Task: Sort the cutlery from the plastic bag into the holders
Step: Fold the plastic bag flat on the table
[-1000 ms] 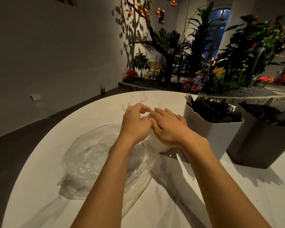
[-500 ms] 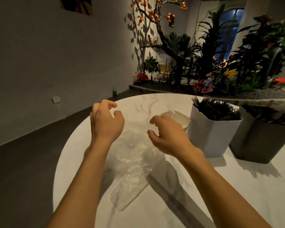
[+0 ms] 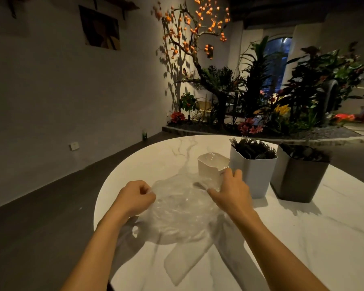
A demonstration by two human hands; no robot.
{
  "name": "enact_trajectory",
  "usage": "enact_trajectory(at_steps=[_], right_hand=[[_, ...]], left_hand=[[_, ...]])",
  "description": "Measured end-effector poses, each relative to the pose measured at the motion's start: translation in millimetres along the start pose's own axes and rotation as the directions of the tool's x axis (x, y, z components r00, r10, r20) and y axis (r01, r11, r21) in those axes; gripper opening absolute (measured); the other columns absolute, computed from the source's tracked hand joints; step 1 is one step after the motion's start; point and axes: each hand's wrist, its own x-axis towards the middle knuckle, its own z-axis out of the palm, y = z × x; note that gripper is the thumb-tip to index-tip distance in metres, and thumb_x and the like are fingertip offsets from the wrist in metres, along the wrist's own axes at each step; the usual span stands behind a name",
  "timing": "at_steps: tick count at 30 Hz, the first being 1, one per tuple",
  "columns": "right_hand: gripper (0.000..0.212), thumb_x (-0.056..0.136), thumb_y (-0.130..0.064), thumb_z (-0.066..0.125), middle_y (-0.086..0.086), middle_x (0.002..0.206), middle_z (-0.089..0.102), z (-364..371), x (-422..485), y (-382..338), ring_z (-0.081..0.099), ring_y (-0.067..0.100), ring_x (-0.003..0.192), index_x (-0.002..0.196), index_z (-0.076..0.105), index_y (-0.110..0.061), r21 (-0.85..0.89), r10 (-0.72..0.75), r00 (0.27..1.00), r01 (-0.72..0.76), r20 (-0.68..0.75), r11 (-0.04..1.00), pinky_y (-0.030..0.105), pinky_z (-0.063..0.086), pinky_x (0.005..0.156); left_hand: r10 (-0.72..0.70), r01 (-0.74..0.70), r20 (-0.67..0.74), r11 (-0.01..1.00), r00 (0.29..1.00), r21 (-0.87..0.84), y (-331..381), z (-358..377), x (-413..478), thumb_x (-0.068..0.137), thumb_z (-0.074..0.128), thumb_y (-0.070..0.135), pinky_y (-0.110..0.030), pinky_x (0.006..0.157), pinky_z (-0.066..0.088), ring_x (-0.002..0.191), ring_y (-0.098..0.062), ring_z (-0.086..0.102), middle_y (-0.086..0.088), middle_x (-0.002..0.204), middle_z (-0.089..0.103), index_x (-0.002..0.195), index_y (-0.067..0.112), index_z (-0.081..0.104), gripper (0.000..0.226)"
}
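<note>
A crumpled clear plastic bag (image 3: 181,213) lies on the white marble table (image 3: 303,248). My left hand (image 3: 135,198) grips the bag's left edge with curled fingers. My right hand (image 3: 231,192) pinches the bag's right edge near a small white holder (image 3: 208,166) with something clear inside. Behind it stand a taller white holder (image 3: 254,177) full of dark forks and a grey holder (image 3: 296,181) with dark cutlery. I cannot make out any cutlery in the bag.
The table's rounded edge drops to a dark floor on the left. Beyond the table lies a planter bed with a tree (image 3: 198,49) bearing orange fruits, leafy plants and flowers. A grey wall with a picture stands at left.
My hands parted from over the small white holder, then each took hold of a side of the bag. The bag is now spread between them. The camera has tilted up.
</note>
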Motion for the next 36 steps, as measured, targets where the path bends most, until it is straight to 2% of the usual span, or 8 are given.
enact_trajectory(at_steps=[6, 9, 17, 20, 23, 28, 32, 36], right_hand=[[0.014, 0.089, -0.018, 0.070, 0.005, 0.070, 0.055, -10, -14, 40, 0.046, 0.014, 0.053, 0.079, 0.063, -0.011, 0.408, 0.096, 0.898, -0.287, 0.429, 0.867, 0.031, 0.037, 0.047], [0.013, 0.097, -0.018, 0.065, 0.003, 0.075, 0.056, -28, -21, 48, 0.044, 0.012, 0.062, 0.091, 0.071, -0.008, 0.585, 0.056, 0.924, -0.285, 0.377, 0.760, 0.021, 0.032, 0.051], [0.020, 0.099, -0.028, 0.063, 0.007, 0.102, 0.069, -51, -28, 60, 0.064, 0.023, 0.098, 0.109, 0.070, -0.012, 0.760, -0.029, 0.906, -0.336, 0.421, 0.556, 0.049, 0.048, 0.092], [0.015, 0.098, -0.022, 0.064, 0.004, 0.102, 0.073, -49, -27, 65, 0.069, 0.024, 0.099, 0.109, 0.072, -0.015, 0.783, -0.054, 0.908, -0.328, 0.416, 0.529, 0.046, 0.056, 0.088], [0.016, 0.101, -0.014, 0.057, 0.007, 0.090, 0.068, -47, -21, 80, 0.061, 0.023, 0.079, 0.107, 0.072, -0.015, 0.736, 0.032, 0.940, -0.288, 0.341, 0.612, 0.030, 0.049, 0.063], [0.024, 0.101, -0.010, 0.047, 0.008, 0.081, 0.064, -53, 1, 132, 0.053, 0.020, 0.064, 0.098, 0.070, -0.013, 0.545, 0.205, 0.975, -0.221, 0.090, 0.809, 0.026, 0.038, 0.050], [0.020, 0.102, -0.017, 0.050, 0.009, 0.094, 0.069, -67, 6, 165, 0.062, 0.025, 0.081, 0.098, 0.069, -0.017, 0.428, 0.249, 0.968, -0.211, -0.036, 0.879, 0.038, 0.054, 0.067], [0.024, 0.094, -0.034, 0.068, 0.006, 0.103, 0.066, -76, 4, 174, 0.060, 0.022, 0.090, 0.106, 0.065, -0.014, 0.329, 0.262, 0.965, -0.253, 0.017, 0.910, 0.039, 0.054, 0.080]], left_hand=[[0.054, 0.127, 0.323, 0.849, 0.945, -0.513, 10, 1, -26, 0.088, 0.073, 0.051, -0.033, 0.074, 0.048, 0.087, -0.023, 0.062, -0.006, 0.100, 0.072, 0.107, 0.011, 0.071, 0.045], [-0.090, 0.183, 0.161, 0.588, 0.983, -0.788, -3, 15, -27, 0.095, 0.058, 0.056, -0.028, 0.058, 0.037, 0.075, -0.017, 0.050, -0.005, 0.090, 0.063, 0.104, 0.013, 0.070, 0.046], [0.093, 0.233, 0.485, 0.789, 0.870, -0.569, 19, 67, -44, 0.101, 0.056, 0.052, -0.053, 0.100, 0.055, 0.115, -0.033, 0.069, -0.013, 0.122, 0.073, 0.125, 0.018, 0.072, 0.045], [0.137, 0.214, 0.580, 0.842, 0.803, -0.495, 33, 79, -46, 0.101, 0.059, 0.042, -0.044, 0.082, 0.058, 0.101, -0.030, 0.072, -0.014, 0.112, 0.073, 0.115, 0.015, 0.074, 0.034], [0.035, 0.194, 0.444, 0.867, 0.895, -0.458, 37, 88, -45, 0.097, 0.066, 0.019, -0.034, 0.062, 0.049, 0.066, -0.020, 0.063, -0.012, 0.080, 0.065, 0.085, 0.009, 0.071, 0.017], [-0.185, 0.238, 0.162, 0.873, 0.969, -0.426, 21, 91, -27, 0.102, 0.057, 0.038, -0.030, 0.059, 0.050, 0.067, -0.023, 0.064, -0.005, 0.075, 0.071, 0.094, 0.006, 0.070, 0.035], [-0.177, 0.161, -0.087, 0.972, 0.980, -0.173, 3, 82, -9, 0.100, 0.053, 0.047, -0.040, 0.081, 0.054, 0.092, -0.033, 0.066, -0.016, 0.102, 0.070, 0.106, -0.003, 0.065, 0.053], [-0.129, 0.118, -0.083, 0.985, 0.988, -0.124, 4, 81, -8, 0.099, 0.053, 0.048, -0.037, 0.069, 0.044, 0.073, -0.031, 0.057, -0.010, 0.072, 0.058, 0.077, 0.006, 0.051, 0.048]])
